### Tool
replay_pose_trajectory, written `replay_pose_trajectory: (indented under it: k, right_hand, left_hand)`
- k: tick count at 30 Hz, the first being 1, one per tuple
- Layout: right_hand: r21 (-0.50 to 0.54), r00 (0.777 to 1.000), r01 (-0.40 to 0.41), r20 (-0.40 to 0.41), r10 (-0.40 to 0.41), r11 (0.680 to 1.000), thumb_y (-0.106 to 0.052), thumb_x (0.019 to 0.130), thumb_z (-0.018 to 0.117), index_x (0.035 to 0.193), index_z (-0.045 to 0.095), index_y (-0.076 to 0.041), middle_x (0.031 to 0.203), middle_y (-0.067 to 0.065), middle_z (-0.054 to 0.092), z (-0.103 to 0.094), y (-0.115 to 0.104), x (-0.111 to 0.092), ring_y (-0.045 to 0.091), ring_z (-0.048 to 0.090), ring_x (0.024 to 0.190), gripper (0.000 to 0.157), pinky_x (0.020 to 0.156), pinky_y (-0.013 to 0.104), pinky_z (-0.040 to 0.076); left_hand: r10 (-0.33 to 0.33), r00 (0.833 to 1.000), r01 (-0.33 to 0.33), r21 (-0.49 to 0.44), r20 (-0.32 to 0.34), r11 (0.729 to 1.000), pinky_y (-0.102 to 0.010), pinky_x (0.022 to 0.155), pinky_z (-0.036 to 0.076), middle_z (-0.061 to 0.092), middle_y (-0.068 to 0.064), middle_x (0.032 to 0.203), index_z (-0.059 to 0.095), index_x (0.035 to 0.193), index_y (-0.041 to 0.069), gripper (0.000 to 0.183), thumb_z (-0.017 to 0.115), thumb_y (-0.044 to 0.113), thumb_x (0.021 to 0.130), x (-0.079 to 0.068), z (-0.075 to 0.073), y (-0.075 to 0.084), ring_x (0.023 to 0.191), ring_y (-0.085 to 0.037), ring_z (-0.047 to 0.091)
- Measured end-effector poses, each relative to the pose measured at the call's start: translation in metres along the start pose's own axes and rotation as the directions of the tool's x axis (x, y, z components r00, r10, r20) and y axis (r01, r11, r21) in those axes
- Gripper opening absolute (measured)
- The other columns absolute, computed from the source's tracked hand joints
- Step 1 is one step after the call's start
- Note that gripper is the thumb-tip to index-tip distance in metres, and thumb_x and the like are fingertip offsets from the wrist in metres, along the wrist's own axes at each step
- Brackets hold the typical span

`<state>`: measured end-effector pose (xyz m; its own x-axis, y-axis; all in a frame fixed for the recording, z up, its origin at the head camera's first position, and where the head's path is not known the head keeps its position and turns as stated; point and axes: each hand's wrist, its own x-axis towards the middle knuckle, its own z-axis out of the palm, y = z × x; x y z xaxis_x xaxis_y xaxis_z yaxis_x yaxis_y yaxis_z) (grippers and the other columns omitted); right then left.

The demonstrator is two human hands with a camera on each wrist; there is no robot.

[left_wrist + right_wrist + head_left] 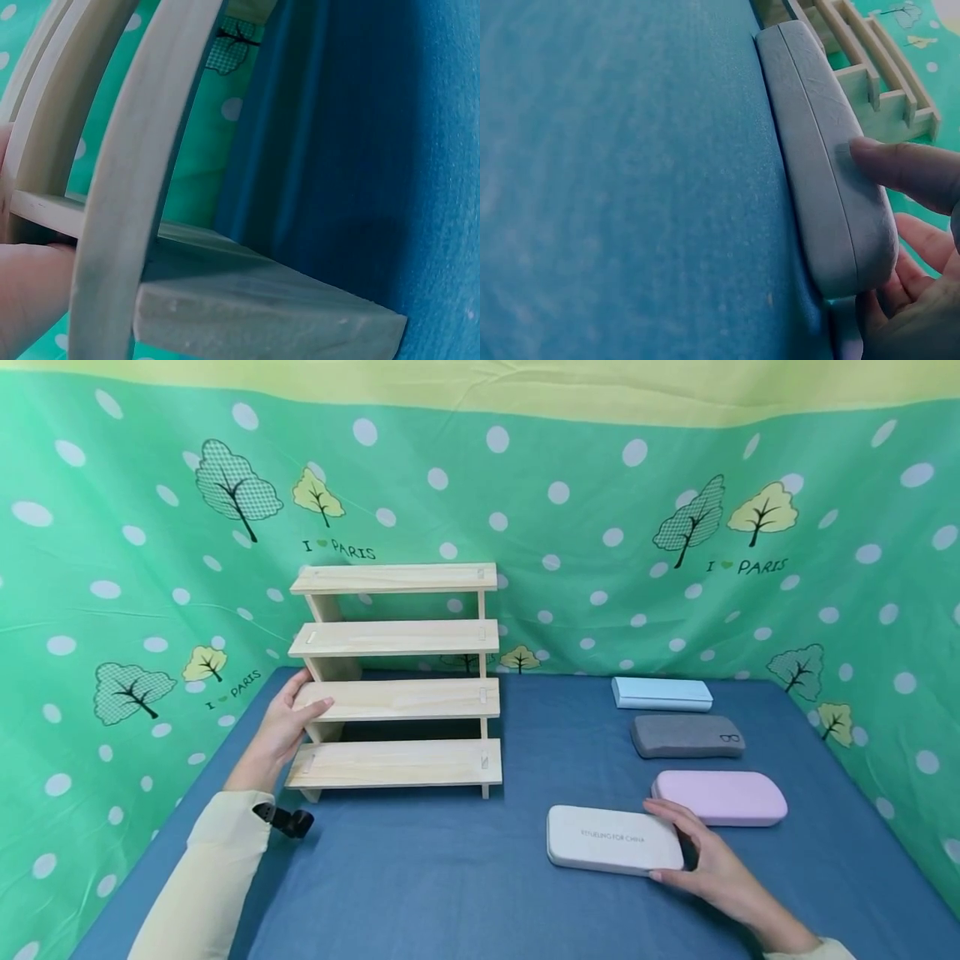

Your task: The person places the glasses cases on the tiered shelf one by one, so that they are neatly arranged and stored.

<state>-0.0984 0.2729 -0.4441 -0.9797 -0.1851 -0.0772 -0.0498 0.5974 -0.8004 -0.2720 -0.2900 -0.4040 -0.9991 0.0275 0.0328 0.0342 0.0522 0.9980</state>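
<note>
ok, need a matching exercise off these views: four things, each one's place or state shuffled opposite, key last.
Things
1. white rectangular case with printed lettering
2. flat pale-blue case
3. four-tier pale wood shelf
4. grey case with a glasses print

Place or state
A. gripped at one side by the left hand
B. second from the back among the cases
C. gripped at one end by the right hand
D. farthest back of the cases

Pairs: 1-C, 2-D, 3-A, 4-B

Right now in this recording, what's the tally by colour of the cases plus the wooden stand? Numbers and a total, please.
White case: 1
Pale pink-lilac case: 1
Grey case: 1
Light blue case: 1
Pale wooden stand, four tiers: 1
Total: 5
</note>
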Motion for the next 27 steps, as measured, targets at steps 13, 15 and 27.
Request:
replay_pose_trajectory:
  k: [13, 15, 27]
  right_hand:
    - [-0.026, 0.995, -0.066, 0.069, 0.068, 0.997, -0.034, 0.065, 0.085, 0.14, 0.042, -0.007, 0.141, 0.016, 0.044, 0.006, 0.003, 0.006, 0.034, 0.038, 0.128, 0.09, 0.101, 0.049, 0.032]
    - [-0.044, 0.996, -0.072, 0.058, 0.074, 0.996, -0.034, 0.065, 0.085, 0.137, 0.045, -0.008, 0.137, 0.012, 0.049, 0.006, 0.002, 0.007, 0.026, 0.043, 0.123, 0.087, 0.098, 0.037, 0.036]
    - [-0.016, 0.993, -0.103, 0.057, 0.103, 0.995, -0.029, 0.063, 0.087, 0.132, 0.052, -0.011, 0.13, 0.007, 0.054, 0.008, 0.004, 0.008, 0.018, 0.048, 0.109, 0.08, 0.092, 0.035, 0.039]
  left_hand:
    - [0.001, 1.0, -0.001, -0.014, 0.019, 1.0, -0.031, 0.105, 0.034, 0.006, -0.017, 0.156, 0.01, 0.153, 0.018, 0.081, 0.061, 0.008, 0.091, -0.003, 0.005, 0.006, 0.139, -0.033, 0.017]
    - [0.007, 0.999, -0.007, -0.022, 0.031, 1.0, -0.031, 0.105, 0.034, 0.006, -0.018, 0.156, 0.01, 0.153, 0.017, 0.08, 0.06, 0.006, 0.092, -0.003, 0.009, 0.006, 0.139, -0.033, 0.017]
    - [0.028, 0.998, -0.027, -0.024, 0.052, 0.999, -0.038, 0.109, 0.027, 0.011, -0.016, 0.155, 0.009, 0.153, 0.012, 0.079, 0.059, 0.003, 0.092, -0.002, 0.036, 0.0, 0.138, -0.031, 0.019]
